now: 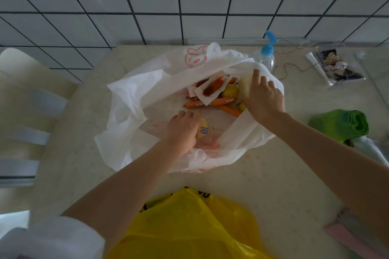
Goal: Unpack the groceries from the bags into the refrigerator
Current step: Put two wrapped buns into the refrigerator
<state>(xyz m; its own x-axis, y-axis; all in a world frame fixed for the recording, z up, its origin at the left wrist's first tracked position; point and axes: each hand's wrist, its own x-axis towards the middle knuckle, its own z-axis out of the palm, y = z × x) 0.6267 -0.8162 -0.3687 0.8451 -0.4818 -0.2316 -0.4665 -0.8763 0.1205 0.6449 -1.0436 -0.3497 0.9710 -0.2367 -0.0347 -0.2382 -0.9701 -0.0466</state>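
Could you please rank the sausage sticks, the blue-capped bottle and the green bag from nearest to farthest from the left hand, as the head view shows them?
From the left hand, which reaches into the white bag:
1. Sausage sticks, inside that bag, just beyond the hand.
2. Blue-capped bottle, behind the bag near the wall.
3. Green bag, far right on the table.

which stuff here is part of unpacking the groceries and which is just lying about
Part of the job:
white bag
sausages
sauce packets
yellow bag
left hand on a yellow packet
right hand holding the bag's edge

Lying about:
pump bottle
green bag
clear pouch
chair
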